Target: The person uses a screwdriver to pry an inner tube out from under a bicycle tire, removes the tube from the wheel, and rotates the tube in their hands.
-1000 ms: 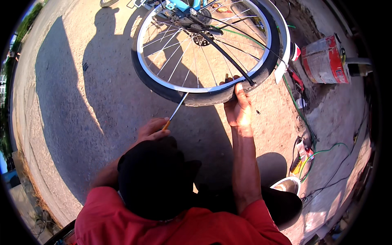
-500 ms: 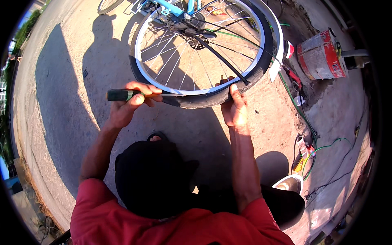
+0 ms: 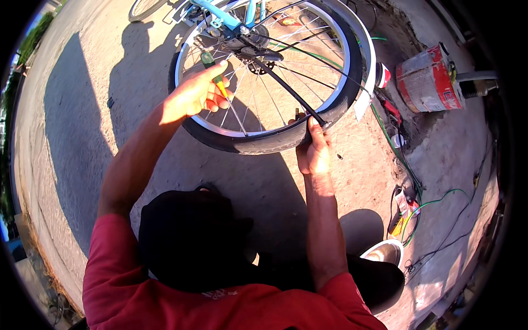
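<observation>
A screwdriver point(image 3: 219, 86) with a dark green and yellow handle is in my left hand point(image 3: 199, 94), its fingers partly extended around it. The shaft slants down across the spokes, and its tip meets the near part of the bicycle wheel's pale rim point(image 3: 257, 133), at the tire's edge. My right hand point(image 3: 315, 150) grips the black tire point(image 3: 220, 141) right of there, thumb on top and fingers hidden beneath. Just beside that thumb ends a black fender stay point(image 3: 291, 91). The valve stem point(image 3: 297, 114) stands up from the rim close to my right hand.
The light blue bicycle frame point(image 3: 223, 16) and a white fender point(image 3: 367, 60) adjoin the wheel. To the right lies a red and white bucket point(image 3: 429, 80). Green hose point(image 3: 404, 157) and dark cables run along the ground. A white-rimmed bowl point(image 3: 385, 252) sits near my right knee.
My left hand has moved up and right over the spokes, swinging the screwdriver from lying along the tire to a steep tilt with its tip at the rim. My right hand stays on the tire.
</observation>
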### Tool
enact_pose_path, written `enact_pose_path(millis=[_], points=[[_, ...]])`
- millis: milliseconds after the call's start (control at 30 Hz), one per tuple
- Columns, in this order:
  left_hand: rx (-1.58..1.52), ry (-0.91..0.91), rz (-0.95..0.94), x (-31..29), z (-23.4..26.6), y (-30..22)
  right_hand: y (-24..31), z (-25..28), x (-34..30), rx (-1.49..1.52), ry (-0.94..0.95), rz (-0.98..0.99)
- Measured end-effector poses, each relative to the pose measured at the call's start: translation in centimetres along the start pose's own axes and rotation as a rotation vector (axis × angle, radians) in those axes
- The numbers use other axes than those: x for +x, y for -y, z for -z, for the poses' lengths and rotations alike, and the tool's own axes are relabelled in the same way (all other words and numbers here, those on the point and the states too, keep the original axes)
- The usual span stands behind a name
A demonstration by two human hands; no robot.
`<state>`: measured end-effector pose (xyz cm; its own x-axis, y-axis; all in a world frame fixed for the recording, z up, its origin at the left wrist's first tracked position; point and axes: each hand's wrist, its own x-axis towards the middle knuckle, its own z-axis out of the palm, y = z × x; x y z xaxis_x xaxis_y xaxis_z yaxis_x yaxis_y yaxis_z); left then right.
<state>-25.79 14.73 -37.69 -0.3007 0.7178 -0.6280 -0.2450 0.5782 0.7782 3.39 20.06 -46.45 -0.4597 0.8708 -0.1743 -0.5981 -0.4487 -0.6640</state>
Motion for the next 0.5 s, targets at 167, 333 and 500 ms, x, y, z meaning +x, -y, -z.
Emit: enact_pose_path(millis=[167,333,500], points=[[-0.417,-0.131,-0.202,-0.3,2.6,-0.6,-0.2,-0.8,0.0,-0.037,-0.044,0.016],[-0.382,-0.090,-0.612,-7.0,6.8,1.8,0.5,-0.9,0.2,-0.019,-0.058,0.030],[-0.199,-0.262,-0.696,-13.8,6.5,9.6,0.5,0.1,0.5,0.001,-0.047,0.046]])
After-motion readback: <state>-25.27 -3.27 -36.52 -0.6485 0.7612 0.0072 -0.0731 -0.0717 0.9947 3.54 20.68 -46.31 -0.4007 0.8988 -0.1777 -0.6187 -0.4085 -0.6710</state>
